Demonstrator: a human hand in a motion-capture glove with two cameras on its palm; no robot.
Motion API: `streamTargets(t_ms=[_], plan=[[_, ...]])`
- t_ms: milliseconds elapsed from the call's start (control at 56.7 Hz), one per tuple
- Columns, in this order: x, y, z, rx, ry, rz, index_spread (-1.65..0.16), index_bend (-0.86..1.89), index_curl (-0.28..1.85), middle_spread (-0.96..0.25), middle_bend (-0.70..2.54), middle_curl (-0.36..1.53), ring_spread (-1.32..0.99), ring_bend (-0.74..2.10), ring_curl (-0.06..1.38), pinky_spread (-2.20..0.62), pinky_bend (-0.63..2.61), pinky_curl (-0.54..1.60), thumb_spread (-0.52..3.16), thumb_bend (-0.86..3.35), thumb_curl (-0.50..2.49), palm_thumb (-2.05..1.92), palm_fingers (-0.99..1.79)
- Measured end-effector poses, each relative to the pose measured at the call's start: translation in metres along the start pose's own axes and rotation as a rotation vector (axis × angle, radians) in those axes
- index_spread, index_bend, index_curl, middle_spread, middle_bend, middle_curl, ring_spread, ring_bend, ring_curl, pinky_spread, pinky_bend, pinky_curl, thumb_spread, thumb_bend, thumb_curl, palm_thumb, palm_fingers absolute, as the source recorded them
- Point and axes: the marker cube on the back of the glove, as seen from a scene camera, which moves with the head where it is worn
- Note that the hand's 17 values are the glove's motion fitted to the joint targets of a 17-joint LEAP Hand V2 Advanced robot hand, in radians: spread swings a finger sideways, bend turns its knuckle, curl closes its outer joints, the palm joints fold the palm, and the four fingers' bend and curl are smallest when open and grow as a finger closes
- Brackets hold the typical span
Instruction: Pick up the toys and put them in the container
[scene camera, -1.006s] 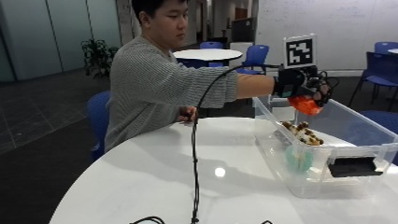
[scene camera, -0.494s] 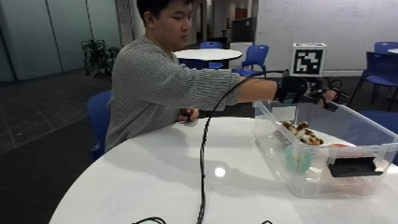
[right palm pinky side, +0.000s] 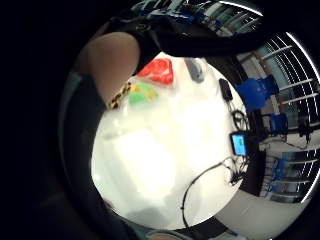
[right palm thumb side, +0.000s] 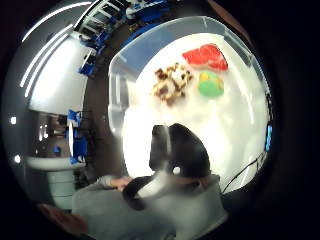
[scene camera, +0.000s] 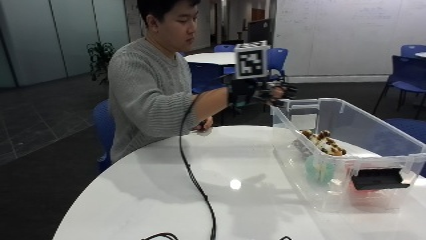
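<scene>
A person sits at a round white desk (scene camera: 200, 190) with the gloved right hand (scene camera: 266, 93) raised near the far corner of a clear plastic container (scene camera: 399, 145), which stands toward three o'clock on the desk from where I stand. The hand holds nothing that I can see, but its fingers are too small and too hidden behind the gear on the wrist to say how far they are spread or curled, so I cannot tell its state. Inside the container three toys lie together on the floor: a brown-and-cream spotted toy (right palm thumb side: 171, 82), a green-and-yellow toy (right palm thumb side: 211, 84) and a red toy (right palm thumb side: 206, 56), the red one at the end nearest me, behind the dark handle (scene camera: 376, 178) on the container wall. The palm camera on the thumb side looks straight down into the container, which fits a hand hovering high over it, not reaching in. In my judgement the toys sit there because the sorting is mostly or wholly done; no toy shows loose on the desk. A black cable (scene camera: 193, 180) trails from the arm across the desk toward six o'clock, slack enough to leave the arm free. The bare left hand (scene camera: 204, 125) rests at the desk's edge by the person's body.
</scene>
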Motion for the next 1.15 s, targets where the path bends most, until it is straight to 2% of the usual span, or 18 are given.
streamTargets(t_ms=[106,176,282,388,600,741,1147], plan=[[-0.009,0.095,0.004,0.036,0.077,-0.074,-0.37,0.17,0.3,-0.18,0.16,0.38,-0.13,0.3,0.32,0.04,0.92,0.31,1.4,-0.02,0.37,0.03,-0.1],[-0.012,0.149,0.018,0.086,0.215,-0.028,-0.37,0.19,0.32,-0.18,0.17,0.37,-0.11,0.27,0.31,0.05,0.9,0.3,1.4,-0.01,0.36,0.03,-0.08],[-0.013,0.196,0.031,0.09,0.213,0.042,-0.38,0.19,0.33,-0.17,0.17,0.36,-0.1,0.24,0.31,0.05,0.87,0.3,1.4,-0.01,0.35,0.02,-0.05],[-0.026,0.242,0.049,0.084,0.188,0.031,-0.38,0.18,0.33,-0.17,0.17,0.35,-0.1,0.23,0.31,0.05,0.86,0.3,1.41,-0.01,0.34,0.02,-0.04],[-0.096,0.351,0.128,0.014,0.11,-0.196,-0.39,0.19,0.35,-0.17,0.18,0.34,-0.09,0.23,0.32,0.06,0.83,0.3,1.42,0.0,0.32,0.03,-0.02],[-0.111,0.381,0.16,-0.045,0.007,-0.179,-0.39,0.2,0.37,-0.18,0.18,0.34,-0.11,0.21,0.32,0.05,0.81,0.3,1.43,0.0,0.32,0.05,-0.01],[-0.102,0.383,0.163,-0.032,0.017,-0.146,-0.4,0.2,0.41,-0.19,0.18,0.34,-0.12,0.19,0.32,0.05,0.79,0.31,1.47,0.0,0.31,0.07,0.0]])
